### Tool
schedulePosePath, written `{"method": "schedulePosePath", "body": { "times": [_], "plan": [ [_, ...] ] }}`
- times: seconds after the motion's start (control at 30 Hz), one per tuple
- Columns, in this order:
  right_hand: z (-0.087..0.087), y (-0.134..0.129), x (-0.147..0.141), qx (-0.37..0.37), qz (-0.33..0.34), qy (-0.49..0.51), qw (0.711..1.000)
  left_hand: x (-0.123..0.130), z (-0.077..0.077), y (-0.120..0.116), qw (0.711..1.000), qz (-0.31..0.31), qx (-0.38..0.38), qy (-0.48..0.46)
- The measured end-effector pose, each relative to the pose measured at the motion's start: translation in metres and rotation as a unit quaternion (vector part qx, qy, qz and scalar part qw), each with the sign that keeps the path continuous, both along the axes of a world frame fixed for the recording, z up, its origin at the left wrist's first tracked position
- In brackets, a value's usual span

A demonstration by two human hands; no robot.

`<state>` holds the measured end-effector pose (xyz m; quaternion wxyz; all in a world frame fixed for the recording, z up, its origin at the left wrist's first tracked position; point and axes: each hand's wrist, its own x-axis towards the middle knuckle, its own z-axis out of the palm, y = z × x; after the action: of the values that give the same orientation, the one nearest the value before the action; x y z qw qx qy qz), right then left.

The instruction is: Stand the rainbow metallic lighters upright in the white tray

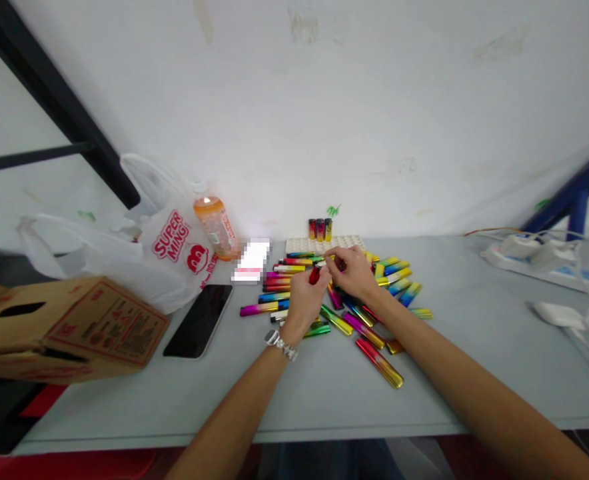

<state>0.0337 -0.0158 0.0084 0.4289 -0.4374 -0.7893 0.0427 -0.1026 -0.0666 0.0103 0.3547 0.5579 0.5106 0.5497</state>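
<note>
Many shiny two-coloured tubes [379, 363] lie spread on the grey table under and around both hands. My left hand [307, 293], with a watch on its wrist, is closed on a small red piece [315, 275]. Close to its right, my right hand [352, 270] has its fingers bent together near the red piece; what they hold, if anything, is too small to make out. Behind the hands lies a cream tray with a grid of holes [294, 245]. Three short coloured cylinders [320, 230] stand upright at its back.
To the left are a cardboard box [109, 333], a black phone [199, 321], a white plastic bag [169, 247], an orange drink bottle [216, 223] and a blurred bright screen [251, 261]. A power strip [539, 263] and a white adapter [557, 313] with cables lie right.
</note>
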Motion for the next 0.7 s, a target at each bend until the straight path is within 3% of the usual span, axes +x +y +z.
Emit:
{"method": "schedulePosePath", "body": {
  "times": [0.2, 0.33, 0.7],
  "plan": [
    [0.022, 0.011, 0.002, 0.028, -0.002, 0.042, 0.999, -0.003, 0.006, -0.004, 1.0, -0.002, -0.001, 0.008],
    [0.035, 0.004, 0.006, 0.019, 0.011, 0.056, 0.998, -0.003, 0.006, -0.003, 0.999, 0.019, -0.001, 0.028],
    [0.012, -0.028, 0.0, -0.101, 0.07, 0.165, 0.979, -0.003, 0.002, 0.002, 0.998, 0.035, 0.017, 0.054]
  ]
}}
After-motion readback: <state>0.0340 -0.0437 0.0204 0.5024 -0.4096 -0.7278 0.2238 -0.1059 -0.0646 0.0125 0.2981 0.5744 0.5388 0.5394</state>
